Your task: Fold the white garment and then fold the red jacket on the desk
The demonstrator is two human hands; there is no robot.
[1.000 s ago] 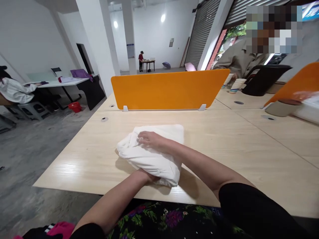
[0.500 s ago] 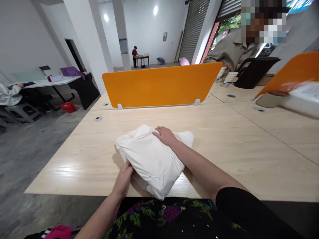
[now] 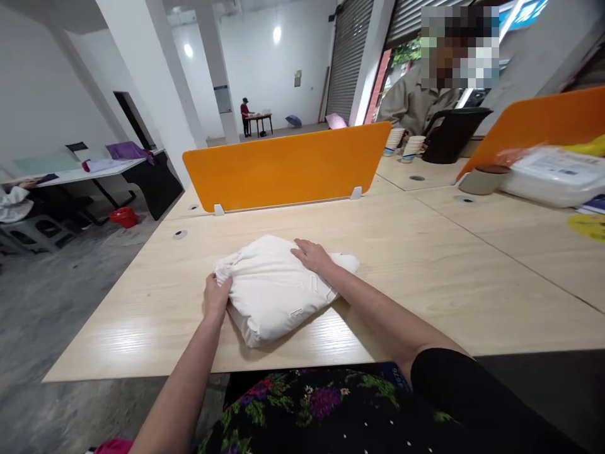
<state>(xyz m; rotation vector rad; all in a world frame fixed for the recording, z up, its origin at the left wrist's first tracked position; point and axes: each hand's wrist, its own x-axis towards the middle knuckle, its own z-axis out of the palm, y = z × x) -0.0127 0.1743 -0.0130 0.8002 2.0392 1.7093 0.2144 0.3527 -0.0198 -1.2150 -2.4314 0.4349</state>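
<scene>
A folded white garment [image 3: 271, 287] with raised letters lies as a thick, crumpled bundle on the pale wooden table in front of me. My left hand [image 3: 217, 293] is closed on its gathered left edge, thumb on top and the other fingers partly hidden under the fabric. Flat on the bundle's upper right side rests my right hand [image 3: 312, 255], fingers stretched out over the cloth. A narrower white end of the cloth sticks out beyond my right wrist.
An orange divider [image 3: 288, 167] stands across the table [image 3: 406, 252]. To the right are paper cups [image 3: 412, 149], a black pitcher [image 3: 454, 137], a roll of tape [image 3: 484, 180] and a plastic-wrapped white package [image 3: 558, 176]. A person [image 3: 406, 94] is behind them.
My left hand has moved up and away from me along the garment's left side, pulling its edge. The bundle's near corner has drawn back from the table edge. My right hand stays on top.
</scene>
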